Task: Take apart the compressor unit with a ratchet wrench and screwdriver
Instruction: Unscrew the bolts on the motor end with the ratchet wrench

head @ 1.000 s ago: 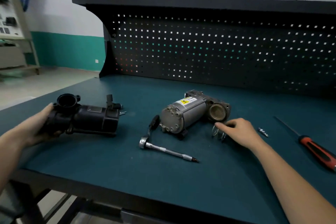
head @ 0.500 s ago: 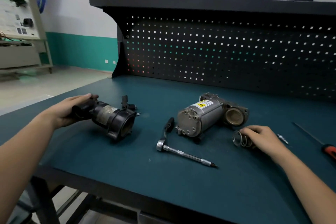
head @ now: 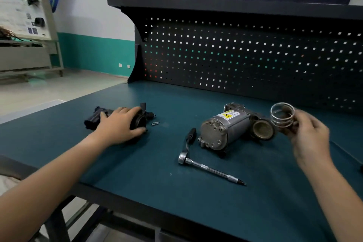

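Fingers (head: 303,118) of the right hand (head: 311,136) pinch a coil spring (head: 282,116), raised just beside the grey compressor unit (head: 225,129), which lies on the green table (head: 176,204). Left hand (head: 119,124) curls over the black motor housing (head: 94,119), well left of the unit, with small screws (head: 155,123) beside it. Ratchet wrench (head: 188,156) lies near the unit's front end.
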The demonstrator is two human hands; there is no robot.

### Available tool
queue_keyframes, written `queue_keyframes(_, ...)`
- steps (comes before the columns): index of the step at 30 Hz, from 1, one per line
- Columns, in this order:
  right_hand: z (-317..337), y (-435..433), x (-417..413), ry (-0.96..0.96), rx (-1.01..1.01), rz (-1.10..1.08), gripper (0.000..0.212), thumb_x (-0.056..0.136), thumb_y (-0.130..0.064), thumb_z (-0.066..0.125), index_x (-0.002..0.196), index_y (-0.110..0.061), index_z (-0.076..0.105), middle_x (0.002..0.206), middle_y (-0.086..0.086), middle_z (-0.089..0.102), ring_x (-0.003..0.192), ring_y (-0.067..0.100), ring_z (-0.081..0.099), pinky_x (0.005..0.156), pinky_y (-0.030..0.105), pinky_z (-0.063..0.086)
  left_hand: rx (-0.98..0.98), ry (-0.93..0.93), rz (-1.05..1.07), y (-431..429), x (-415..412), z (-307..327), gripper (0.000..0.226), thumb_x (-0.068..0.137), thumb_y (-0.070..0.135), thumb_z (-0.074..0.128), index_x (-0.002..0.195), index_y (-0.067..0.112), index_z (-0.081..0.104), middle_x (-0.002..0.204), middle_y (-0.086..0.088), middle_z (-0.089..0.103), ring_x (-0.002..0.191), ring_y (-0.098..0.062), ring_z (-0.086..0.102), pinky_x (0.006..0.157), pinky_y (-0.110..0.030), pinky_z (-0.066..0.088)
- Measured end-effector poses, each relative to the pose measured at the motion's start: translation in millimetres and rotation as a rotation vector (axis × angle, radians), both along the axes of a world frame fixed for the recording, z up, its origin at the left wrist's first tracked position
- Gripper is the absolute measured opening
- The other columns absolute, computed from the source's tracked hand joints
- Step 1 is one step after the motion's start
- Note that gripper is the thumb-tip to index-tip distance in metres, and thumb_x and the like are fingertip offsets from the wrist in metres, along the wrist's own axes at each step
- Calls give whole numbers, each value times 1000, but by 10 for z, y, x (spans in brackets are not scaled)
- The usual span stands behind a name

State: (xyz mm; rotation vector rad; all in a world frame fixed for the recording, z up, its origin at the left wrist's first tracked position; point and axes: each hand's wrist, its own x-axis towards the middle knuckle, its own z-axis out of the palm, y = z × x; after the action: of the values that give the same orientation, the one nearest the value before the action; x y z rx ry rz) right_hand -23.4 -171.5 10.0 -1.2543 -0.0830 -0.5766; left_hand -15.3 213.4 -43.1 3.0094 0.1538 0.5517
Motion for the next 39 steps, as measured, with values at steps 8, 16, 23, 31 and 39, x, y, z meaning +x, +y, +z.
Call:
queue_keyframes(8, 6, 802, -180, 155, -93, 449, 19, 92, -4, 50, 81, -8, 65, 63, -2, 71, 57, 6, 66, 51, 18, 54, -182, 8, 4, 535, 200, -51, 57, 92, 32, 52, 144, 30, 27, 147, -2, 33, 141, -21, 13, 108, -65, 9)
queue_keyframes(16, -107, 1582, 62, 340, -144, 668, 15, 92, -5, 52, 79, -7, 60, 55, -2, 67, 49, 7, 64, 52, 19, 53, -314, -347, -392, 61, 47, 49, 62, 80, 43, 66, 135, 28, 42, 147, 4, 34, 138, -18, 28, 114, -46, 20)
queue_keyframes(23, -187, 1995, 174, 437, -81, 747, 18, 95, -9, 47, 82, -3, 57, 74, 10, 62, 51, 11, 61, 53, 17, 52, -705, -308, -589, -392, -32, 9, 55, 78, 10, 74, 124, 24, 48, 107, 6, 61, 96, 4, 58, 86, -4, 40)
queue_keyframes(31, -446, 1962, 312, 364, -660, 608, 13, 93, 1, 42, 99, -6, 51, 101, 13, 59, 86, 26, 66, 69, 20, 53, -337, -52, -24, -95, 190, -173, 61, 82, 33, 68, 136, 18, 44, 121, -13, 49, 111, -31, 52, 92, -32, 39)
queue_keyframes(39, -440, 2173, 393, -28, -1349, 380, 19, 85, -18, 64, 102, -14, 72, 106, 9, 62, 103, 19, 54, 85, 22, 38, -354, -126, 52, -66, 129, -223, 62, 81, 30, 68, 137, 17, 43, 130, -12, 49, 115, -33, 50, 93, -36, 40)
